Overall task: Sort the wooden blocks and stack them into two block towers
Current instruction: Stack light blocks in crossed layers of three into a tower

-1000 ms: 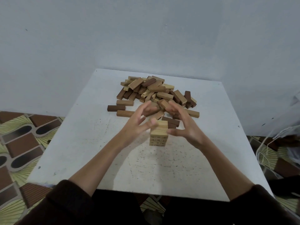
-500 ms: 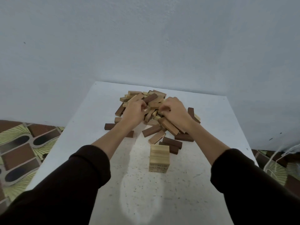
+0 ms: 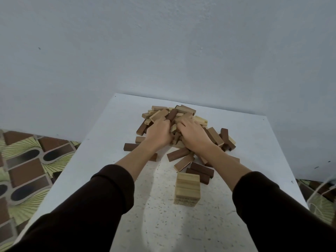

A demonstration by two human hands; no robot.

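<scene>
Wooden blocks, both hands back in the heap

Left hand (image 3: 159,132) has left the pale tower (image 3: 187,190) and curls into the block pile (image 3: 179,128); right hand (image 3: 193,135) too, fingers buried, grasp unclear; more pale blocks seem next.

This is looking like a room in a home rather than a workplace. A small white counter (image 3: 116,160) is standing in the corner against a plain pale-blue wall (image 3: 163,51), and patterned flooring (image 3: 27,160) in brown, green and black is showing on either side. A heap of toy blocks (image 3: 181,128) is lying on it.
</scene>
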